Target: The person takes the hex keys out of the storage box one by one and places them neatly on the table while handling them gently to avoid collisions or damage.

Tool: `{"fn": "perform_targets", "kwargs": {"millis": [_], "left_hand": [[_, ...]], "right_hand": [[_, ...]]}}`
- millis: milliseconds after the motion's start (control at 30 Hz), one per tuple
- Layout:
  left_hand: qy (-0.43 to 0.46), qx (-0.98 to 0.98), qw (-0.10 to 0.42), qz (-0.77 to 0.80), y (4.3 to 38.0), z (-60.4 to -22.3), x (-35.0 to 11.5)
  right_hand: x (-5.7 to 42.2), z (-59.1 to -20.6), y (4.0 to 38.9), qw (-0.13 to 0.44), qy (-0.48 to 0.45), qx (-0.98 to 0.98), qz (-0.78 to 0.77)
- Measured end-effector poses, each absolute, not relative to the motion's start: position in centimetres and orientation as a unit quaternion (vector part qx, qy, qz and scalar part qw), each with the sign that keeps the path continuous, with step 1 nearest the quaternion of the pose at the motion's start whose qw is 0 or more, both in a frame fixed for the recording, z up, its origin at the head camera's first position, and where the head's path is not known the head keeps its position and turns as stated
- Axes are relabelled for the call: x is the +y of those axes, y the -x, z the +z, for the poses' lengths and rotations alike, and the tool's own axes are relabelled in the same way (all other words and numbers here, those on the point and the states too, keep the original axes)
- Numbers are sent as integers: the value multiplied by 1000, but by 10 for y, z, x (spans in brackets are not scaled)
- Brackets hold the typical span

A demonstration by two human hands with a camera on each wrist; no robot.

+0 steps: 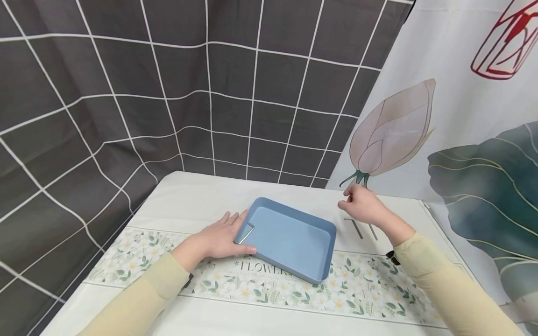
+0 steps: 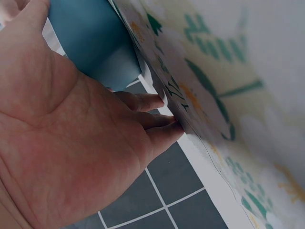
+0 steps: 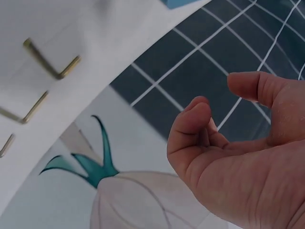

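Note:
A shallow blue tray (image 1: 290,238) lies on the table with an L-shaped hex key (image 1: 247,235) at its left end. My left hand (image 1: 222,238) rests at that end, fingers along the tray's outer side and thumb by the near edge. In the left wrist view its fingertips (image 2: 174,125) touch the tablecloth beside the blue tray wall (image 2: 97,45). Right of the tray, my right hand (image 1: 363,205) hovers with fingers loosely bent, thumb apart, nothing between them. Below it lie more hex keys (image 1: 356,228); three brassy ones (image 3: 59,76) show in the right wrist view.
A white tablecloth (image 1: 201,193) with a printed floral band covers the table. Behind it hangs a dark curtain with white grid lines (image 1: 235,112). A white curtain with a flower print (image 1: 391,126) hangs on the right, close behind my right hand.

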State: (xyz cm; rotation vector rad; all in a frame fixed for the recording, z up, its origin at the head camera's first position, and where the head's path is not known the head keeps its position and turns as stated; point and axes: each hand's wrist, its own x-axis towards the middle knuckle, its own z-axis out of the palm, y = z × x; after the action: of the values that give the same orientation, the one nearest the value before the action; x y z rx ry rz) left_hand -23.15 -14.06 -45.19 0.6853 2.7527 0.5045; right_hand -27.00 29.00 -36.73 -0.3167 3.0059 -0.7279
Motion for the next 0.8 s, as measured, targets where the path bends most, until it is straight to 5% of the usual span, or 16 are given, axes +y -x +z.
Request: {"fn": "perform_targets", "kwargs": {"millis": [800], "left_hand": [[-237,947,130,171,232,-452,-141]], "right_hand": [[240,-373,261,34,163,957,-236]]}}
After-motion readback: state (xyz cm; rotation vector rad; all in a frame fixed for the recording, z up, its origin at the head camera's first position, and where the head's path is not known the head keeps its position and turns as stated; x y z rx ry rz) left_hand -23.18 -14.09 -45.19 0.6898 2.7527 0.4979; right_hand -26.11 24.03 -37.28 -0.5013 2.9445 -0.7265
